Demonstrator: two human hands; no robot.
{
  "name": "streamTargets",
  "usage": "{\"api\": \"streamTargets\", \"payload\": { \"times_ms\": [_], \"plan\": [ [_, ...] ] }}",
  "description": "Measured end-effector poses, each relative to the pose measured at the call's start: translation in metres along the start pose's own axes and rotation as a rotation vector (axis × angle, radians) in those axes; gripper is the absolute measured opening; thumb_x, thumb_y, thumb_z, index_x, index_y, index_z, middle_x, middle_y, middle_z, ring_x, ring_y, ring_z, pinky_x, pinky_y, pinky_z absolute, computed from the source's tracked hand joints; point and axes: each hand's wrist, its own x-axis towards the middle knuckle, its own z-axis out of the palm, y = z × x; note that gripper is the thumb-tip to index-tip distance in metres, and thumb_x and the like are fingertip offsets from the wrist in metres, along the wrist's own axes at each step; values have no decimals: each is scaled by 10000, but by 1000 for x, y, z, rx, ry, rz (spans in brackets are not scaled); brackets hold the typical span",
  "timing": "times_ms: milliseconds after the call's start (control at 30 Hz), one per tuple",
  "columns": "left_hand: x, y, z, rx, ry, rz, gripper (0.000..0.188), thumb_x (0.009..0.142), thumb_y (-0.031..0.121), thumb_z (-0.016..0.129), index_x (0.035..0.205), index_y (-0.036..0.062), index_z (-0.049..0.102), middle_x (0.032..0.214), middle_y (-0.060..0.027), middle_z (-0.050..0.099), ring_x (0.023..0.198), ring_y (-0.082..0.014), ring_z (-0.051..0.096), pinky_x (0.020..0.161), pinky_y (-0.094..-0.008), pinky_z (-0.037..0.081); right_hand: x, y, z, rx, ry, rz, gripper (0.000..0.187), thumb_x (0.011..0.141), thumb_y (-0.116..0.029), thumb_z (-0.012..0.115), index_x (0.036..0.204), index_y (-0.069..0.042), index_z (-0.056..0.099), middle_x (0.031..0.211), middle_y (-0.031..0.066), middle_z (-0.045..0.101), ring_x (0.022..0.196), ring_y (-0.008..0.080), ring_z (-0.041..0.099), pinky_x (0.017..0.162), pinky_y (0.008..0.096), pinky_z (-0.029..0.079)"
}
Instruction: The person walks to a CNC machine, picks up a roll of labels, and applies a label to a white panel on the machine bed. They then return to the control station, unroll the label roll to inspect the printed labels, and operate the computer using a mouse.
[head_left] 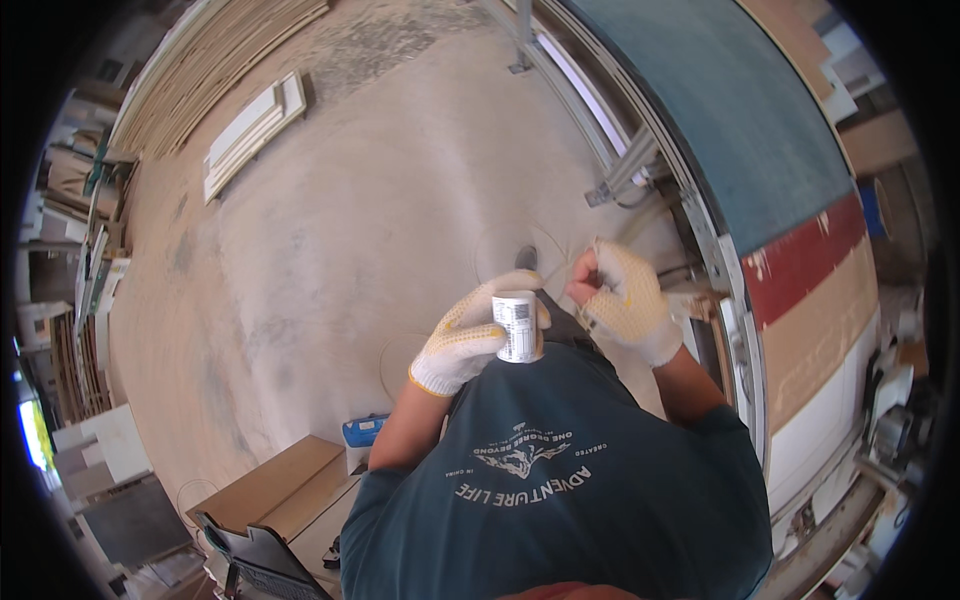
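My left hand, in a white knit glove with yellow dots, is wrapped round a small white roll of printed labels. The roll stands roughly upright in front of my chest, its printed side facing up toward me. To the right of it, apart from the roll, my right hand is raised in a matching glove with bare fingertips showing. Its thumb and fingers are curled together in a pinch; whatever may be between them is too small to make out.
Along the right runs a long machine table with a dark green top and metal rails. White panels lie on the concrete floor at the upper left, near stacked boards. Low at the left are a brown board and a blue box.
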Motion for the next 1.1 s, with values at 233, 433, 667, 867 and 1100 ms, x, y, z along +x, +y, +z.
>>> {"api": "streamTargets", "payload": {
  "times_ms": [233,433,667,867,1100],
  "plan": [
    [84,77,-48,130,190,288,876,841,244,920,1562,52,462,1376,-217,650,1236,-360,680,1040,-464,557,119,-2,4,-4,-127,-263,388,857,-113,848,1198,-29,683,1104,87,649,911,179,644,800,326,528],
    [137,154,-75,572,164,306,781,885,300,908,1525,71,525,1432,-139,656,1313,-247,635,1114,-429,507,213,-24,-11,-272,-24,-552,522,763,-150,926,1219,-57,690,1129,141,652,938,327,658,788,416,539],
    [166,206,-102,790,164,345,722,906,296,890,1500,65,551,1433,-118,659,1322,-259,628,1119,-437,497,283,-45,-7,-287,-41,-577,495,771,-108,915,1215,-79,697,1111,127,663,915,345,666,759,436,550],
    [208,258,-153,778,20,332,825,859,341,926,1524,70,521,1424,-148,648,1295,-265,637,1083,-425,520,332,-57,11,-368,27,-550,464,798,-82,884,1219,-71,690,1095,138,678,912,346,672,776,437,548],
    [259,359,-221,386,-210,-2,871,918,270,858,1620,33,401,1428,-118,624,1293,-222,614,1080,-402,507,416,-76,64,-142,43,-138,483,860,-93,836,1320,-58,694,988,143,692,909,349,688,772,439,562]
  ]
}}
